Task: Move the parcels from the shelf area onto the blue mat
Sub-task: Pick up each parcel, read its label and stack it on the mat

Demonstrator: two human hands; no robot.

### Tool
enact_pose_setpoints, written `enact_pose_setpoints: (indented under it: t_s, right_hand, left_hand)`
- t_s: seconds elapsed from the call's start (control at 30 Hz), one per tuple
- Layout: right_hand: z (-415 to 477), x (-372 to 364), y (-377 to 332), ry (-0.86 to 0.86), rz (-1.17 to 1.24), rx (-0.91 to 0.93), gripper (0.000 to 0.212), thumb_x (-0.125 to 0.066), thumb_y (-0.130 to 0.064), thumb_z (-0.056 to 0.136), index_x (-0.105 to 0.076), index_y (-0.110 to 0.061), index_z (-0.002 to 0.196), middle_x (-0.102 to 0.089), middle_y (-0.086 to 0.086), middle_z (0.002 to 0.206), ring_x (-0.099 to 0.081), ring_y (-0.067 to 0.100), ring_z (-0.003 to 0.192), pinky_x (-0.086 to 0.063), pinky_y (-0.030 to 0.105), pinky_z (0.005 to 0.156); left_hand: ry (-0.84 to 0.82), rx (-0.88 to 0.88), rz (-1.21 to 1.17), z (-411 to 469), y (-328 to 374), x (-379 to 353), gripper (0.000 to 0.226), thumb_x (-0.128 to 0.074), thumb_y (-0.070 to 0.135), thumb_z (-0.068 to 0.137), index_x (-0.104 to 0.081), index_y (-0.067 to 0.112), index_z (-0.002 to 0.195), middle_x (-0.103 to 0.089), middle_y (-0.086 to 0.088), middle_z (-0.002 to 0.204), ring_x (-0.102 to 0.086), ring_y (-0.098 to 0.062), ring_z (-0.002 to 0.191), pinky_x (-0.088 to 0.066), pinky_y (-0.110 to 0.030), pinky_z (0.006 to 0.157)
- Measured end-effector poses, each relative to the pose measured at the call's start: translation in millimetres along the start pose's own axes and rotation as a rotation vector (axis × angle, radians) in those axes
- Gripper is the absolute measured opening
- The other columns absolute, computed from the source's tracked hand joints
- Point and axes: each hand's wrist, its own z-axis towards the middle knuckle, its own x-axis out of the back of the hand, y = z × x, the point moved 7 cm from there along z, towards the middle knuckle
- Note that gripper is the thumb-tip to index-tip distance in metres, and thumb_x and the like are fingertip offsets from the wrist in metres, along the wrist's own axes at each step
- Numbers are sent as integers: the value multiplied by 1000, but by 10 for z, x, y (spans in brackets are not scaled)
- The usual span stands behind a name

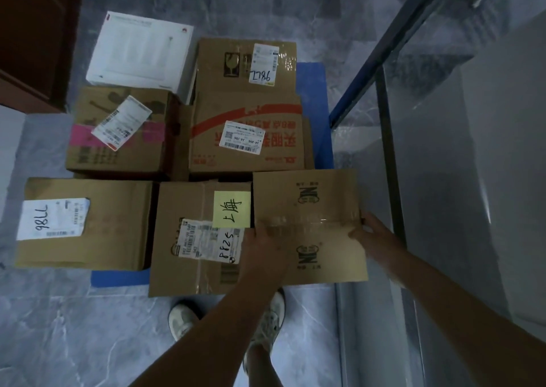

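Dim, blurred grey marbled floor (74, 327) fills most of the view. A dark metal shelf frame (390, 156) runs up the right side, its top cut off. The blue mat (313, 91) is almost wholly hidden under parcels; only a strip on the right and a front corner show. Six parcels crowd it: a white box (139, 50) at the far left, a carton with a fragile mark (233, 62) beside it, a red-printed carton (248, 106), a pink-taped carton (118, 156), a carton with a big white label (112, 224) and a carton with a yellow note (189, 203).

At the front right, just beside that last one, is a plain carton (307, 197). I cannot tell whether it rests on the mat or hangs above it. The left hand (260, 248) grips its left edge and the right hand (369, 230) its right edge, well apart. Two pale shoes (183, 318) show below, partly behind the forearms. The label print is too blurred to read.
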Motion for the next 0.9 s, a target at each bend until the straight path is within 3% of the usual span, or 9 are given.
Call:
enact_pose_setpoints:
  t_s: [0.1, 0.23, 0.4, 0.47, 0.53, 0.63, 0.73, 0.8, 0.9]
  right_hand:
    - [133, -24, 102, -63, -33, -48, 51, -57, -7, 89, -49, -34, 131, -61, -7, 113, -59, 15, 102, -47, 36, 92]
    - [199, 7, 250, -97, -101, -74, 63, -57, -12, 89, -39, -39, 142, -61, -1, 122, -58, 20, 110, -45, 42, 101]
    - [120, -75, 351, -34, -206, -114, 60, -59, -18, 87, -38, -30, 142, -58, 1, 119, -60, 15, 94, -48, 28, 75]
    - [17, -35, 271, 92, -327, -109, 51, -60, -20, 87, -41, -16, 135, -52, 5, 122, -57, 19, 93, -40, 25, 65]
    - [-110, -33, 68, 160, -366, -57, 43, -61, -18, 86, -45, -10, 124, -52, 11, 121, -55, 23, 95, -42, 26, 65]
    - [-406, -162, -500, 60, -330, 90, 44, -63, -15, 87, -48, -12, 129, -47, 6, 126, -52, 20, 106, -45, 26, 78]
    - [-897, -251, -1276, -59, -266, 276, 39, -61, -6, 90, -54, -6, 128, -54, 7, 124, -55, 20, 105, -44, 23, 70]
    - [-1242, -211, -1816, -68, -279, 374, 36, -59, -3, 90, -56, -2, 125, -59, 17, 125, -59, 29, 109, -47, 27, 78]
    - [-1822, -58, -2585, -51, -237, 496, 44, -59, -2, 90, -52, -6, 133, -53, 13, 134, -51, 30, 124, -42, 33, 100]
  left_hand:
    - [9, -29, 74, 32, 46, -76, 56, -54, 13, 92, -33, 2, 142, -35, -20, 145, -37, -35, 131, -34, -43, 109]
    - [56, -102, 174, -29, 49, -191, 61, -47, 20, 94, -25, 4, 148, -31, -18, 148, -30, -30, 134, -25, -35, 111]
    - [25, -170, 258, -78, -19, -338, 51, -25, 17, 100, -23, 8, 150, -15, -18, 158, -5, -39, 148, -13, -40, 119]
    - [-42, -253, 86, -139, 90, -290, 43, -36, 3, 95, -45, 0, 136, -35, -20, 148, -27, -41, 141, -24, -42, 116]
    - [-27, -296, 15, -218, 158, -77, 47, -48, 2, 83, -55, 3, 130, -46, -14, 139, -43, -31, 130, -34, -36, 110]
    - [-6, -319, -13, -403, 388, 446, 50, -49, 11, 90, -48, 13, 140, -44, -5, 145, -42, -16, 128, -25, -6, 98]
    - [49, -404, -6, -701, 771, 1127, 51, -55, 9, 94, -43, 11, 144, -41, -6, 150, -37, -18, 135, -25, -15, 105]
    - [120, -470, -60, -960, 1055, 1682, 46, -56, 5, 92, -52, 12, 137, -52, -6, 138, -51, -17, 122, -37, -18, 97]
    - [218, -511, -123, -1480, 1408, 2459, 42, -56, 8, 91, -57, 21, 131, -61, 6, 115, -59, -4, 89, -42, -3, 69]
